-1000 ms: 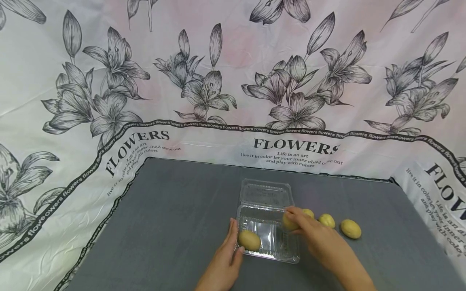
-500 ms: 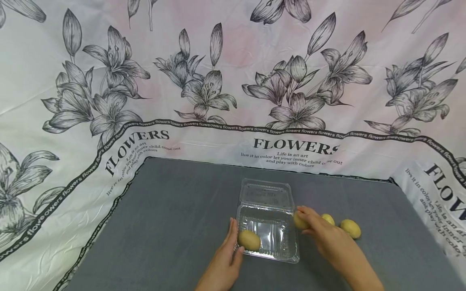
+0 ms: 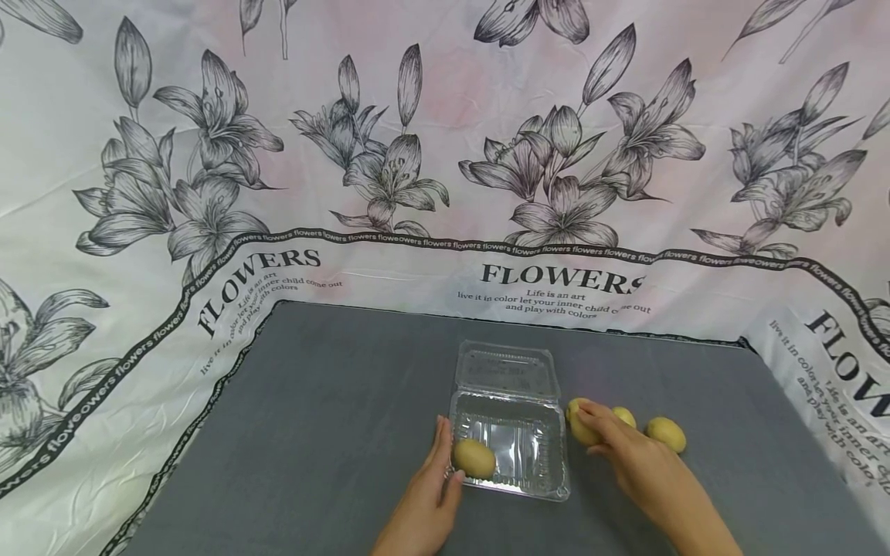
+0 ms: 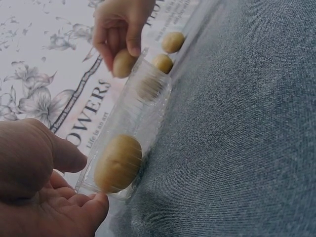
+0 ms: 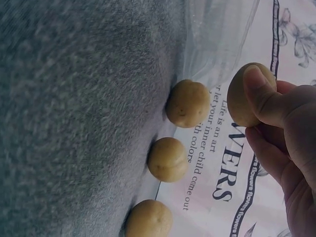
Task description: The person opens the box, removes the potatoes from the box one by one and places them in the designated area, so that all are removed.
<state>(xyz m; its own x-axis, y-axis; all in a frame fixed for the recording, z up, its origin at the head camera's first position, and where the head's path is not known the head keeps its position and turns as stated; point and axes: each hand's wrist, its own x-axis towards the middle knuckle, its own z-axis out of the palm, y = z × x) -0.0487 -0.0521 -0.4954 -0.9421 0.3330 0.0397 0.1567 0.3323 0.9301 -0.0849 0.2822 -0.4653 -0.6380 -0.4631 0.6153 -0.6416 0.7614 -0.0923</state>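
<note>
A clear plastic clamshell box [image 3: 514,485] lies with its lid folded back on the grey table. One potato [image 3: 474,459] rests inside at the box's front left corner. My left hand [image 3: 426,494] touches the box's left side, with fairly straight fingers along the edge and the thumb by the front corner. Just right of the box, my right hand [image 3: 636,455] pinches another potato [image 5: 249,96] between thumb and fingers, raised off the table. Three more potatoes, a nearest one [image 5: 187,103], a middle one [image 5: 168,159] and a farthest one [image 5: 148,219], sit in a row on the table.
The grey table [image 3: 334,417] reaches back to a white flower-printed cloth [image 3: 389,274] hung behind and at both sides. The box's raised lid [image 3: 507,369] lies toward the back of the table.
My right hand has shifted right with its potato, from above the box's right part to just beyond its right edge. The left hand and the potato in the box have stayed put.
</note>
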